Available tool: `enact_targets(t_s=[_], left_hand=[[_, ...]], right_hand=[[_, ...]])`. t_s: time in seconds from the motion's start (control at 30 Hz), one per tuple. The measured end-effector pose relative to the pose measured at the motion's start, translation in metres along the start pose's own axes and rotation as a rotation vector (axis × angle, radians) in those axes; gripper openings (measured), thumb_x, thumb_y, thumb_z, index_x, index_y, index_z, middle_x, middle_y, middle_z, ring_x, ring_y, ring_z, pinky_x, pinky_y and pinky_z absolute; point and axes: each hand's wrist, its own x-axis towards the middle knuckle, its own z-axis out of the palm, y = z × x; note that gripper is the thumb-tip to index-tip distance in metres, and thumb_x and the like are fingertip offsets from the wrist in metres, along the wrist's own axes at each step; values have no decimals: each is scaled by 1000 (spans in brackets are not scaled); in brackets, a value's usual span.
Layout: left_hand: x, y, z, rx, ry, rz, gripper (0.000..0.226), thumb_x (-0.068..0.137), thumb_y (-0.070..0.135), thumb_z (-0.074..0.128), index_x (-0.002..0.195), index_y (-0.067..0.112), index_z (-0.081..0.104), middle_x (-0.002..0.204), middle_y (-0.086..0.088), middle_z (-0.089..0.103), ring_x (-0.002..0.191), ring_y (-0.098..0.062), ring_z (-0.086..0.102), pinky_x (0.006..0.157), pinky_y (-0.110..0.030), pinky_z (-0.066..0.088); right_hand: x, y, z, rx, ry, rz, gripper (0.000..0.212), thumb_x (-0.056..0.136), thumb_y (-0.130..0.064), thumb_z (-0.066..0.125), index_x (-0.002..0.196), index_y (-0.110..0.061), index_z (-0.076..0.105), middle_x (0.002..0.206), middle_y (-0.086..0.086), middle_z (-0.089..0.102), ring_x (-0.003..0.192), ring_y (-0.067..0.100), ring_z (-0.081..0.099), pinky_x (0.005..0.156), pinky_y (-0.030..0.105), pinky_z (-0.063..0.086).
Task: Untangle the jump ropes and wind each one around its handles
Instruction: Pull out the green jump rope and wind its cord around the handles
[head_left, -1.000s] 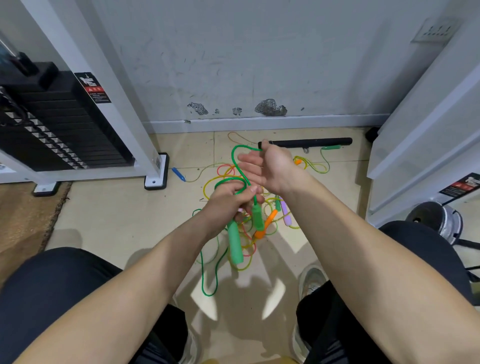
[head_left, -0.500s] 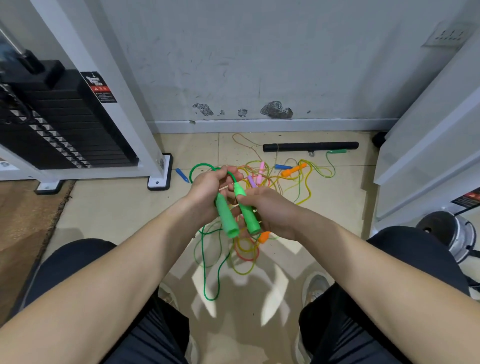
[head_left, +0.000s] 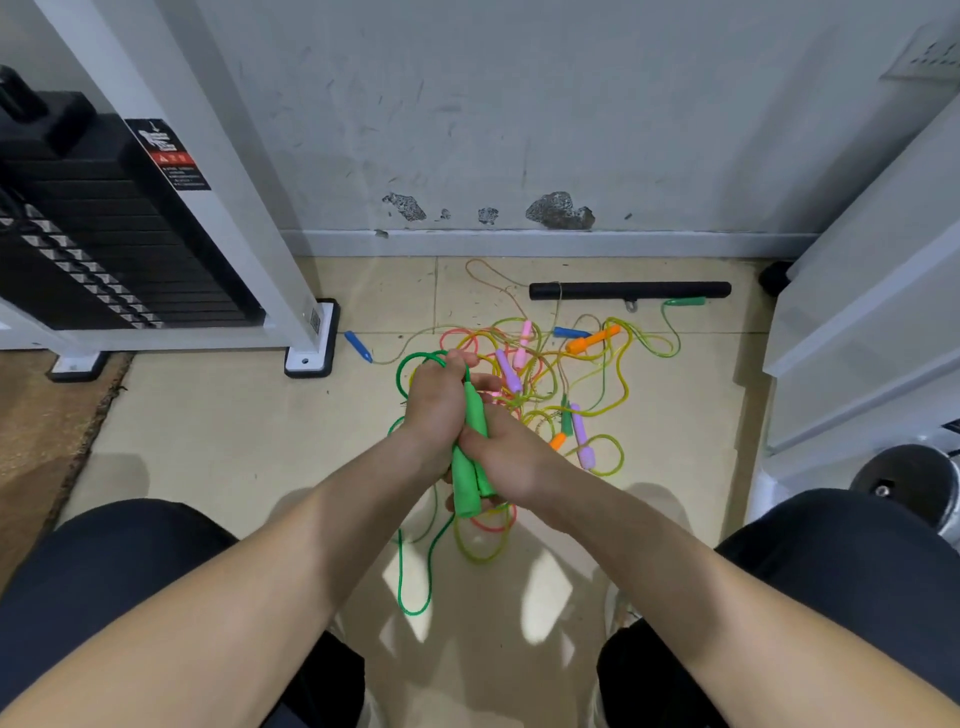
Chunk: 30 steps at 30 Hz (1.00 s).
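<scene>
The two green plastic handles are held side by side in the middle of the view, above the beige tiled floor, and both hands are closed on them. The left hand has its fingers curled round the far, upper part of the handles, where the thin green cord comes out and makes an arc over the knuckles. The right hand wraps the near, lower part from the right side. The rest of the cord hangs down to the floor in a long loop between the person's knees. The step in hand seems to be the winding of this rope around its handles. To do it well, I think one hand should hold the pair of handles firmly together, so that they do not scissor apart. The other hand should then let go and lead the cord round them in close, even turns with a light pull. The hanging loop passes close to a yellow and pink loop of the heap of other coloured ropes, which lies just to the far right. I cannot tell whether they are hooked together, so it is wise to lift the cord slowly and to stop if the heap begins to move.
</scene>
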Motion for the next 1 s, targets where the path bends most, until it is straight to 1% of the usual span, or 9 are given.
enact_targets(t_s=[0.1,0.23,0.3,0.4,0.47,0.53,0.67,0.8,1.0], left_hand=[[4,5,-3,-15,-55,-106,36,107,36,42,91,10,61,54,1,65,61,-19,61,65,-28,50],[5,17,-13,48,-211,-164,27,108,23,43,90,7,57,46,3,45,52,-19,56,48,-24,52],[4,23,-21,149,-321,-160,26,108,21,42,92,6,56,47,3,39,45,-18,55,53,-30,54],[-2,25,-29,353,-534,-100,26,108,20,41,94,5,56,50,3,37,48,-19,54,64,-36,51],[-8,23,-30,511,-687,-27,30,107,11,40,81,7,55,52,2,37,52,-20,52,64,-34,51],[-14,20,-29,616,-798,14,35,99,-2,41,66,8,47,55,-1,38,53,-18,50,65,-31,49],[-21,22,-34,635,-897,-9,32,91,6,49,63,17,61,55,3,39,57,-17,43,63,-26,47],[-14,22,-41,600,-790,5,28,105,15,44,95,-4,62,53,3,36,58,-18,43,66,-28,43],[-15,24,-46,451,-858,-57,31,107,14,38,95,0,64,60,0,41,64,-17,44,68,-25,47]], right_hand=[[9,5,-2,-268,49,-68,24,104,-28,43,125,-17,48,104,9,67,96,28,66,88,49,54],[2,-5,-22,-748,-136,-42,27,107,-36,34,95,-27,56,97,9,58,93,25,56,88,44,48],[3,-8,-42,-899,94,-52,26,104,-36,35,107,-25,59,104,3,60,105,26,56,88,43,47],[11,-4,-61,-648,408,-306,28,95,-31,46,119,-28,60,122,-9,58,119,18,53,96,38,43],[15,0,-61,-684,297,-547,42,93,-30,46,133,-27,60,140,-7,54,133,15,44,111,31,32],[13,0,-53,-755,172,-631,39,96,-35,40,120,-24,67,123,-5,67,119,15,54,105,32,38],[7,5,-49,-777,69,-429,47,96,-59,25,76,-29,54,66,-4,62,67,14,56,68,43,46],[9,6,-65,-664,73,-332,53,98,-58,35,75,-20,64,70,-5,66,65,12,57,67,40,47],[7,0,-78,-396,24,-309,37,102,-28,55,67,-18,60,54,-17,53,55,3,41,60,25,31]])
